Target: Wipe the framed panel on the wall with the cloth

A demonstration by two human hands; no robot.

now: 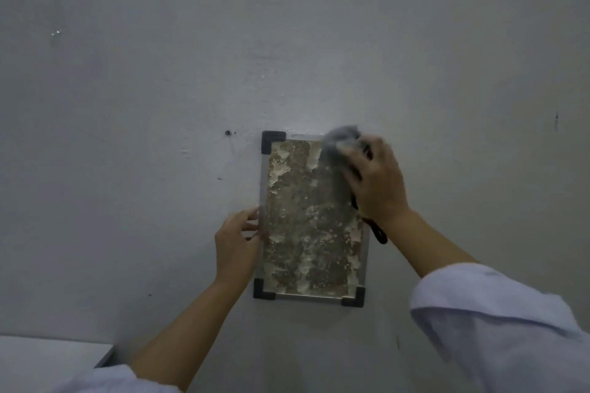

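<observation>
The framed panel [311, 217] hangs upright on the wall [159, 105], low in my view and a little right of centre, with dark caps on the three corners I can see. Its face is mottled brown and pale all over, so I cannot tell wiped from unwiped; I judge the wiping is under way at the top right corner, with most of the face below left to cover.

My right hand [375, 179] is closed around the grey cloth [340, 143] and presses it against that top right corner, hiding the cap there. My left hand [238, 242] rests against the left edge of the frame about halfway down, fingers loosely spread and touching it, apparently steadying it.

A dark strap [378, 231] dangles beside the right edge below my wrist and could drag across the panel. A small screw [227, 132] sits in the wall just left of the top left corner, clear of the wiping.
</observation>
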